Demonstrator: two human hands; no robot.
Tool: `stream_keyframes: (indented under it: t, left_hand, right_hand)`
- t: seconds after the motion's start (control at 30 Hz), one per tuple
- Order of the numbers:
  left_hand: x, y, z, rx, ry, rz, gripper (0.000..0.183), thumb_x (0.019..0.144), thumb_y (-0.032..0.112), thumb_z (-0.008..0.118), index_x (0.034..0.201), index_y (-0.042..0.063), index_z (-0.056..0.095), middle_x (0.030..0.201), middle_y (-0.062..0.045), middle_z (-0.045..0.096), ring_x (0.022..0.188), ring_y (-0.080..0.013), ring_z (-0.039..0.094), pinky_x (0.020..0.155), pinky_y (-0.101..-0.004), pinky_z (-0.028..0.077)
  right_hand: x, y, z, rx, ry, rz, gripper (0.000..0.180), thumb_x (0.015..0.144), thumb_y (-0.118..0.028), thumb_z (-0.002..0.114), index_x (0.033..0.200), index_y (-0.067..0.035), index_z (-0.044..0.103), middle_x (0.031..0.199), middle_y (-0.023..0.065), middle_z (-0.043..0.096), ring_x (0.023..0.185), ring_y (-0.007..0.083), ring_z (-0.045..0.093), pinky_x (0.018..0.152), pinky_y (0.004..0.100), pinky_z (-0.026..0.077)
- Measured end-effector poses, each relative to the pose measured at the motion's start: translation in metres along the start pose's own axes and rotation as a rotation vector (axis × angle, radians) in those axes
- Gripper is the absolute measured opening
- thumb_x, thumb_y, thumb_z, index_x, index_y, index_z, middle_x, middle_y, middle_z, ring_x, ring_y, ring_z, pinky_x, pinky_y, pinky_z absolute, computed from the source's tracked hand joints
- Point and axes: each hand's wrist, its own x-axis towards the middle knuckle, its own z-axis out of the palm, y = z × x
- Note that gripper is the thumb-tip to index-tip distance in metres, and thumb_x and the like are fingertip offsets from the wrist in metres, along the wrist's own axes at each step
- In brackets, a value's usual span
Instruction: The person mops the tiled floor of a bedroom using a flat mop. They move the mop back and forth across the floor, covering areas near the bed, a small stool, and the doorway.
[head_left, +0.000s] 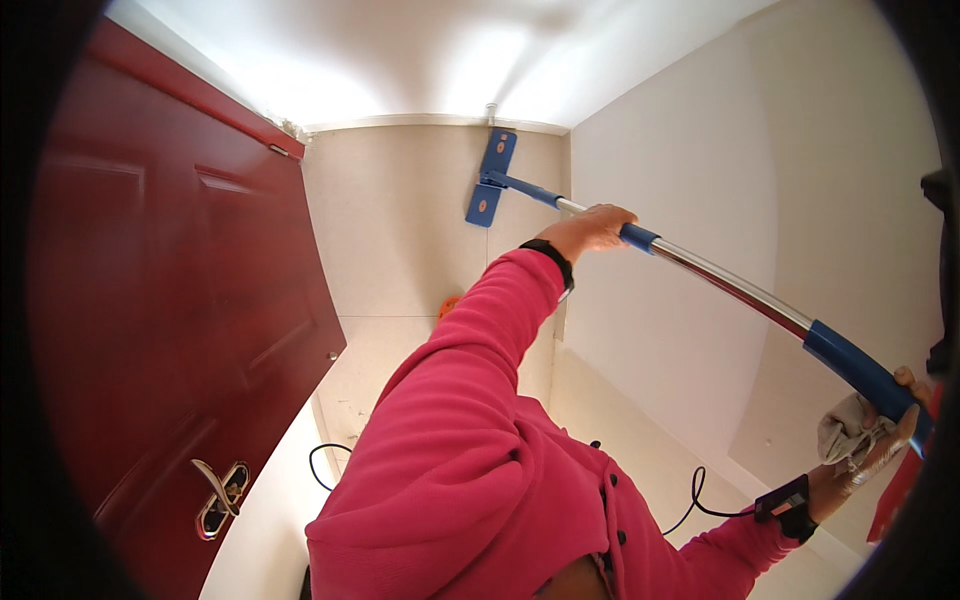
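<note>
A flat mop with a blue plate head (497, 154) rests on the tiled floor near the far wall. Its metal pole (731, 283) slants from the head toward the lower right. My left hand (596, 227) is wrapped around the lower pole, just beside a blue collar (639, 238). At the pole's top end, my right hand (874, 457) grips the blue handle sleeve (859, 369). A crumpled greyish cloth (846, 429) is also in that hand, pressed between palm and handle. The underside of the mop head is hidden.
A dark red panelled door (187, 247) with a metal lever handle (217, 495) stands at left. A pale wall (675, 172) runs along the right. A small doorstop (491, 112) sits by the far skirting. An orange item (448, 306) shows partly behind my sleeve. A black cable (697, 491) hangs from my right wrist.
</note>
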Motion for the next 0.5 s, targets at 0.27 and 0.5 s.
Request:
stream_keyframes:
  t: [0.27,0.5]
  left_hand:
    - [-0.107,-0.019,-0.073,0.054,0.355,-0.067,0.016,0.078,0.014,0.071,0.083,0.008,0.057,0.082,-0.015,0.064,0.090,-0.0384,0.061,0.077,-0.0461,0.047]
    - [-0.218,-0.050,-0.094,0.195,0.525,-0.288,0.016,0.076,0.010,0.070,0.076,0.008,0.054,0.078,-0.014,0.061,0.083,-0.0362,0.059,0.074,-0.0450,0.047]
  right_hand:
    - [0.024,-0.023,0.034,0.106,-0.247,-0.007,0.039,0.087,-0.031,0.072,0.105,-0.014,0.042,0.099,0.0004,0.053,0.056,0.0042,0.057,0.059,0.0147,0.053]
    - [-0.007,-0.001,0.089,0.263,-0.279,0.203,0.041,0.086,-0.034,0.074,0.104,-0.016,0.042,0.097,0.0015,0.053,0.054,0.0038,0.055,0.060,0.0147,0.054]
